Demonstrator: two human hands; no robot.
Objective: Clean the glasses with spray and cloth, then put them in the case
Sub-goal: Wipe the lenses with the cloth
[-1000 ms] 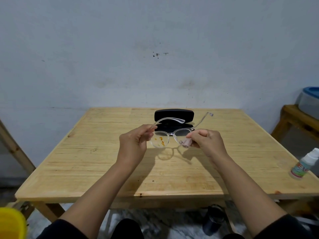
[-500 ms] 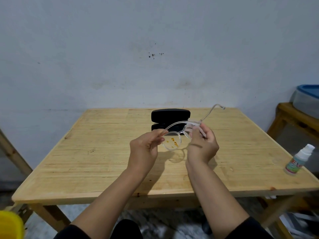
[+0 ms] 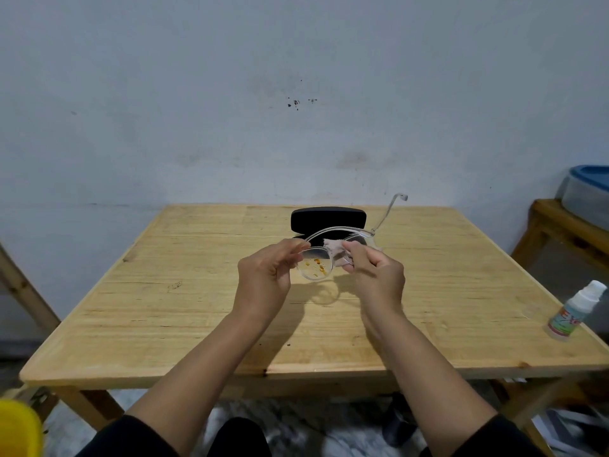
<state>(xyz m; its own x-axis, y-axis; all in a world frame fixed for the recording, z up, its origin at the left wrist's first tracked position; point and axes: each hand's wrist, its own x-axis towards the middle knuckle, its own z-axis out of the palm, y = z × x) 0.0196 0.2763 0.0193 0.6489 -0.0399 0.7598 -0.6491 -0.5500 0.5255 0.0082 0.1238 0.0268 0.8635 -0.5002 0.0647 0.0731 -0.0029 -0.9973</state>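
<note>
Clear-framed glasses [image 3: 314, 263] hang above the middle of the wooden table [image 3: 164, 311]. Orange specks dot the left lens. My left hand [image 3: 267, 278] pinches the frame's left end. My right hand [image 3: 375, 275] presses a small pinkish cloth [image 3: 333, 246] against the right lens, and one temple arm sticks up to the right. Behind the glasses lies an open black case [image 3: 328, 218], partly hidden by them. A white spray bottle [image 3: 576, 311] stands alone at the table's right edge.
A wooden bench [image 3: 566, 232] with a grey, blue-lidded tub [image 3: 586, 192] stands at the right. A yellow object [image 3: 18, 428] shows at the bottom left. Dark items sit on the floor under the table. A pale wall rises behind.
The glasses have turned so the lenses face more toward me, and my right hand has shifted its cloth grip on the right lens. Both hands stay above the table's middle.
</note>
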